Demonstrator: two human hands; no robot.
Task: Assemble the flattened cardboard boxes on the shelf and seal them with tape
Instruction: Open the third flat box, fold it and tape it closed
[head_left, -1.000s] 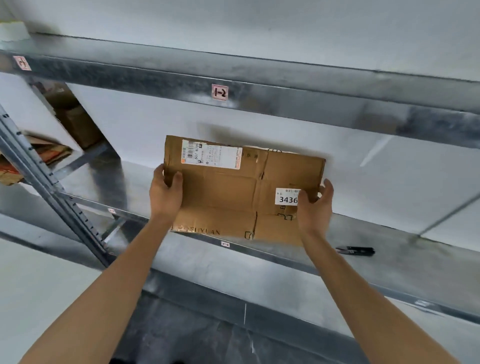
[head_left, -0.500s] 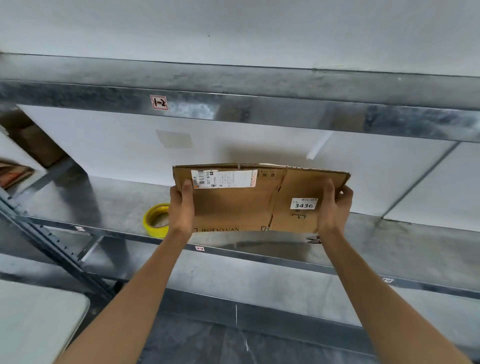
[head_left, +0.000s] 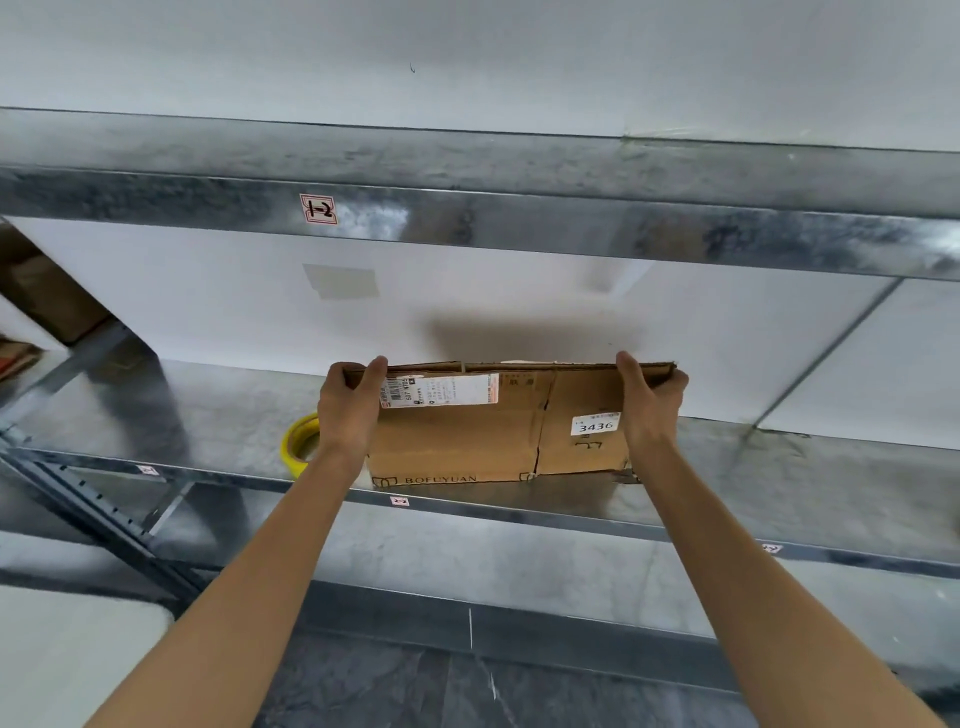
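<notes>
The flattened cardboard box (head_left: 467, 441) is being held upright on the shelf (head_left: 208, 415), pinched at its top corners by the left hand (head_left: 350, 410) and the right hand (head_left: 649, 402); nothing is being opened or sealed yet, the tape roll (head_left: 295, 447) lying beside.

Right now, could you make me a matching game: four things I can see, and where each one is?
Things: 1 tape roll; 2 left hand; 3 3436 label; 4 1-2 tag.
Places: A on the upper beam; B on the cardboard box, right panel; C gripping the box's top left corner; D on the shelf, left of the box.
Pairs: 1-D; 2-C; 3-B; 4-A.
</notes>
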